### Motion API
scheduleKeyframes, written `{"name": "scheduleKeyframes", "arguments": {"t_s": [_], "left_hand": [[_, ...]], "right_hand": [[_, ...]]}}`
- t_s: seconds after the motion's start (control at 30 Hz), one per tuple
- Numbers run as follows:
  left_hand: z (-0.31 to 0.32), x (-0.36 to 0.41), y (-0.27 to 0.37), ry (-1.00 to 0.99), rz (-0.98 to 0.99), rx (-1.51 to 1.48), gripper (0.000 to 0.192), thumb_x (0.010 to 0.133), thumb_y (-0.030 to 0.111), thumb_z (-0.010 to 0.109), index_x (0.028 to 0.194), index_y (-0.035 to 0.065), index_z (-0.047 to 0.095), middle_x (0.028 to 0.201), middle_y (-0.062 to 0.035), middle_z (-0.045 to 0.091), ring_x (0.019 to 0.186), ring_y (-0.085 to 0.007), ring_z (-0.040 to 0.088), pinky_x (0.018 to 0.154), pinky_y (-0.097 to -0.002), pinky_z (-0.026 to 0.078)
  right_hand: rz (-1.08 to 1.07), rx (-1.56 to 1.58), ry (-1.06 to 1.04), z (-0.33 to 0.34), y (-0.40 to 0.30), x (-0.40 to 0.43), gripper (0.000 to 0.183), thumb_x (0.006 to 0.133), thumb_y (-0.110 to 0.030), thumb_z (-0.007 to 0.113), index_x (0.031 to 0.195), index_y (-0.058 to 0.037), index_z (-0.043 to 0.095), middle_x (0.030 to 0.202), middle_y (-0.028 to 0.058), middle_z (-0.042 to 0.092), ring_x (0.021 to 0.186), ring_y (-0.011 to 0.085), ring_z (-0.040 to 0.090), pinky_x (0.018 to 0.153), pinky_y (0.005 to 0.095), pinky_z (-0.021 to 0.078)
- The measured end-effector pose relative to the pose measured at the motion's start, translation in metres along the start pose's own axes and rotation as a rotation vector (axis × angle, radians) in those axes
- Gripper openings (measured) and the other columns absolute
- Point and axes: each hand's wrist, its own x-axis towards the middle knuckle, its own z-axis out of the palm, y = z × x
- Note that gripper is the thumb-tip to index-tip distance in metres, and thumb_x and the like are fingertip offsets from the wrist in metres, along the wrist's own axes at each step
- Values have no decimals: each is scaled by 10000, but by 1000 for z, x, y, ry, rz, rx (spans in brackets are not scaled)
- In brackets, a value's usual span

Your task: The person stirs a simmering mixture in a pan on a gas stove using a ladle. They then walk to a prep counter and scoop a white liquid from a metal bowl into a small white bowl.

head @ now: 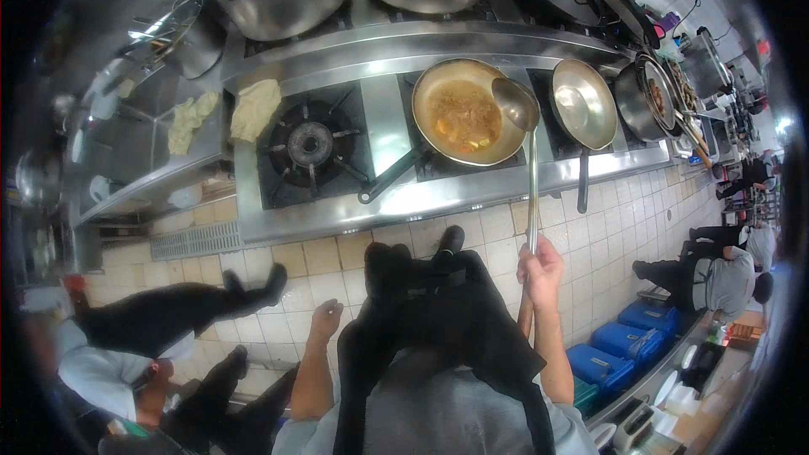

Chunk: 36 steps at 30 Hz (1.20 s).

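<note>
My right hand [542, 270] grips the long handle of a steel ladle [517, 105]. The ladle's bowl hangs over the right rim of a frying pan [469, 157]; whether the two touch I cannot tell. Brown liquid with several orange and yellowish pieces [464, 119] covers the pan's bottom. The pan stands on a burner of the steel range, its black handle [395, 175] pointing towards the lower left. Beside my body, over the floor, my left hand [327, 317] is loosely curled and appears to hold nothing.
An unused burner [311, 144] and a folded cloth [256, 110] lie left of the pan. A second frying pan [583, 104] stands to the right, its handle jutting past the range's front edge. Large stockpots [278, 0] stand behind. Co-workers [107, 379] are at the left and far right [723, 284].
</note>
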Motion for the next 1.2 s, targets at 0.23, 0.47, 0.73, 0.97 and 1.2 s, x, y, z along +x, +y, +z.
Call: {"name": "scheduleKeyframes", "arguments": {"t_s": [0.23,0.47,0.73,0.97,1.2], "left_hand": [[6,4,-4,32,46,-32,430,952,298,663,1208,-47,690,1186,-246,706,1107,-348,685,964,-402,531],[1,-4,13,62,12,-7,437,957,302,658,1226,-41,683,1193,-244,706,1131,-349,681,973,-410,532],[3,0,-2,59,-9,-71,445,945,317,675,1220,-34,687,1170,-245,711,1113,-339,687,969,-401,531],[-9,-4,6,45,-5,14,419,950,302,674,1215,-22,691,1166,-225,718,1108,-331,688,960,-395,532],[-5,-22,4,71,-5,-83,401,959,293,672,1196,-31,694,1175,-226,715,1126,-325,682,950,-395,539]], "right_hand": [[-2,-3,-15,-2,1,1,361,917,10,616,1278,9,606,821,14,597,555,79,523,463,230,419],[8,-13,-14,-1,3,2,341,922,1,620,1263,6,606,822,7,589,561,75,518,468,226,420],[15,-92,-44,-1,4,14,339,928,-8,622,1266,10,600,789,0,585,559,72,522,463,227,420],[24,-100,-26,12,-2,43,279,920,-36,620,1193,19,611,780,7,586,551,76,527,456,236,417],[16,-105,-38,14,-13,59,230,908,-29,610,1130,22,635,735,10,576,529,80,521,451,235,411]]}}
